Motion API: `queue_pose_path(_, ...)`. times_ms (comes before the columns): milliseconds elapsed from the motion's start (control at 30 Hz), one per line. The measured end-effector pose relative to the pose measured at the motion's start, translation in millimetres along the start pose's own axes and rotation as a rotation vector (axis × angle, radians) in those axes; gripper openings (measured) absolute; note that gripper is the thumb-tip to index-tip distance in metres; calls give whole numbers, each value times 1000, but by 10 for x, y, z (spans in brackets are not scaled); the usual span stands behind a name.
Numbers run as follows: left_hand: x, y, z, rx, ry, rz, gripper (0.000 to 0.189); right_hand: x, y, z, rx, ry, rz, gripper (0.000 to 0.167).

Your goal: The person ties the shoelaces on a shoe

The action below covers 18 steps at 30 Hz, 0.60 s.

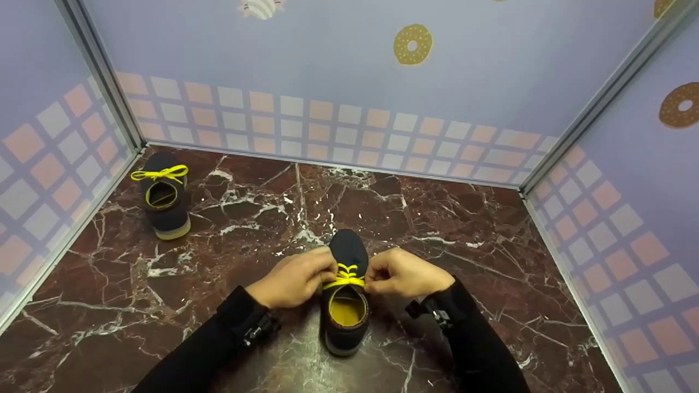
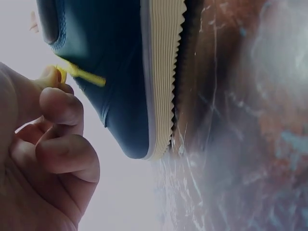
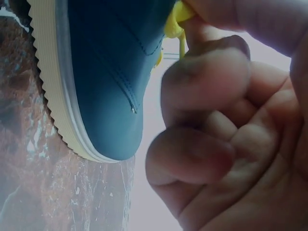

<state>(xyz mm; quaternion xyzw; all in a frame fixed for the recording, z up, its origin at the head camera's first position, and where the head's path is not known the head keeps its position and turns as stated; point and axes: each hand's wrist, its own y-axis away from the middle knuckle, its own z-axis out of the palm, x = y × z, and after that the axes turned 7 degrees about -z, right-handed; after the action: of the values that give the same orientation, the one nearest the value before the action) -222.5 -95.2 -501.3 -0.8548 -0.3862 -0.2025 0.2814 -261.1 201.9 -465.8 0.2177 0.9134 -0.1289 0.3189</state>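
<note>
A dark shoe (image 1: pixel 348 248) with a yellow lining stands on the marble-patterned surface, its toe pointing away from me. Yellow shoelace (image 1: pixel 347 281) crosses its front just ahead of the opening. On the shoe's left side my left hand (image 1: pixel 297 277) pinches the lace between thumb and forefinger, the other fingers curled, as the left wrist view shows beside the shoe's side (image 2: pixel 110 62). Across from it my right hand (image 1: pixel 407 273) pinches the lace on the right side; the right wrist view shows yellow lace (image 3: pixel 179 18) at the thumb and fingertips.
A second dark shoe (image 1: pixel 168 215) stands at the far left, its yellow lace tied in a bow (image 1: pixel 159 173). Upright lilac panels with donut prints and checks (image 1: pixel 349 128) enclose the dark red marble-patterned surface (image 1: pixel 262 218) at the back and both sides.
</note>
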Motion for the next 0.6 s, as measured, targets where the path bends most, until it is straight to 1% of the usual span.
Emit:
queue_pose_path(133, 2, -9, 4, -1, 4, -14, 11, 23, 3, 11, 20, 0, 2, 15)
queue_pose_path(267, 37, -10, 23, -14, 35, -51, 11, 47, -5, 39, 37, -9, 9, 19)
queue_pose_path(400, 72, -5, 31, -20, 70, -80, 11, 61, -7, 56, 39, -30, 8, 23)
queue_pose_path(500, 79, 7, 33, -37, 106, -89, 11, 69, -10, 58, 44, -31, -22, 24)
queue_pose_path(600, 74, 21, 41, -54, 133, -88, 13, 84, -26, 57, 42, -19, -78, 22)
